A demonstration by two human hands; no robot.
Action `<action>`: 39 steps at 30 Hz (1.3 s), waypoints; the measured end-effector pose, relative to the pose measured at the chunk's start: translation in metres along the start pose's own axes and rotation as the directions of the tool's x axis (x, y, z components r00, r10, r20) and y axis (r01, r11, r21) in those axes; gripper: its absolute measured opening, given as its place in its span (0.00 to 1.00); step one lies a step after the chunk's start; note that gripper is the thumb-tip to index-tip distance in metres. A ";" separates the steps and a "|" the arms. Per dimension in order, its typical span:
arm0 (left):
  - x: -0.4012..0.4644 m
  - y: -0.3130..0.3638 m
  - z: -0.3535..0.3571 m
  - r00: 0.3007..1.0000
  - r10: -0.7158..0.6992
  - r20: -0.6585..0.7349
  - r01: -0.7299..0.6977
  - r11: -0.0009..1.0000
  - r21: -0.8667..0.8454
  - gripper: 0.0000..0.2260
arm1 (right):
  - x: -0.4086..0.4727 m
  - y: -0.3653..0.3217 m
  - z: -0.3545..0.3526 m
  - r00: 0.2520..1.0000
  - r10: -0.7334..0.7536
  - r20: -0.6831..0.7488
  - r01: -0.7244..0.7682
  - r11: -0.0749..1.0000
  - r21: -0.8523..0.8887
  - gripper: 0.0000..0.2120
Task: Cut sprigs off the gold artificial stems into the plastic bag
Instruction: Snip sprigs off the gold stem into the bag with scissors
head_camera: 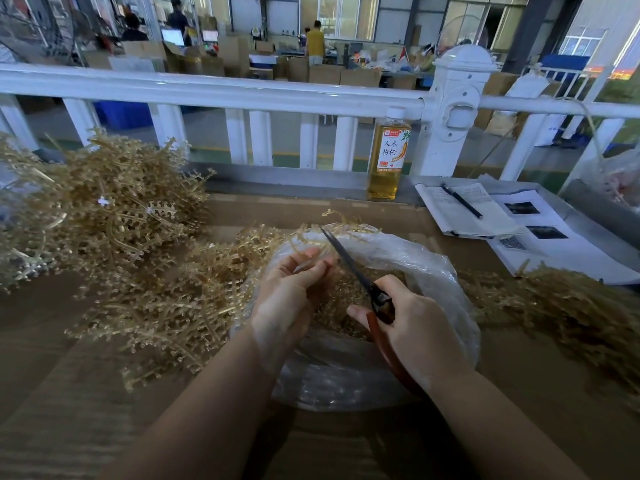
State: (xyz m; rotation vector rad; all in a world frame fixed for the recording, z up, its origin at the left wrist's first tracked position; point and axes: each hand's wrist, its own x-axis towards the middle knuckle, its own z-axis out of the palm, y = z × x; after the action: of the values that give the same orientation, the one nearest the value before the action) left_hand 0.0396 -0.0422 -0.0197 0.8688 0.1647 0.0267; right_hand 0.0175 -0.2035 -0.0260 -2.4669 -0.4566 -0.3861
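Pinched between the thumb and curled fingers of the left hand [294,289] is a gold stem [341,225], held over the open mouth of the plastic bag [436,268], the landmark for all positions below. Far left of the bag, a tall heap of uncut gold stems [114,202] rests on the brown table [69,393]; a lower spread of stems [166,306] lies just left of the bag, touching its edge. Inside the bag sits a layer of cut gold sprigs [343,296]. Right of the left hand, above the bag's middle, the right hand [415,327] grips red-handled scissors [349,265], fingers wrapped round the handles, blades nearly together and pointing up-left toward the held stem. Behind the bag, against a white railing [242,91], stands an upright bottle [388,157] of amber liquid. Behind and right of the bag lie an open notebook [460,216] with a pen [462,200] on it and printed sheets [540,230]. Directly right of the bag lies another heap of gold stems [568,306].
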 end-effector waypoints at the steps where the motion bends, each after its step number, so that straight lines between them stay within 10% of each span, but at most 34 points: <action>1: 0.000 0.001 0.000 0.999 -0.025 0.029 0.025 0.999 -0.023 0.12 | 0.000 -0.001 -0.001 1.000 0.025 -0.017 -0.024 0.999 0.037 0.12; 14: -0.011 -0.003 0.009 0.995 0.022 0.093 -0.038 0.984 0.176 0.10 | 0.019 -0.012 -0.006 0.965 0.251 -0.076 -0.171 0.823 0.542 0.07; 30: -0.014 0.005 0.016 0.922 -0.317 0.222 0.337 0.939 -0.060 0.10 | 0.019 -0.013 -0.007 0.980 0.199 -0.032 -0.171 0.905 0.389 0.11; 39: -0.002 0.007 0.011 0.993 -0.112 0.025 0.114 0.987 -0.109 0.08 | 0.011 -0.019 -0.017 0.993 0.116 0.013 -0.117 0.971 0.211 0.08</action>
State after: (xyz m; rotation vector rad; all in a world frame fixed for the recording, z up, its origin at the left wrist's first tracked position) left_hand 0.0401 -0.0461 -0.0070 0.7481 0.1927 -0.0778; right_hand 0.0173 -0.1970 0.0012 -2.2742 -0.3326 -0.2731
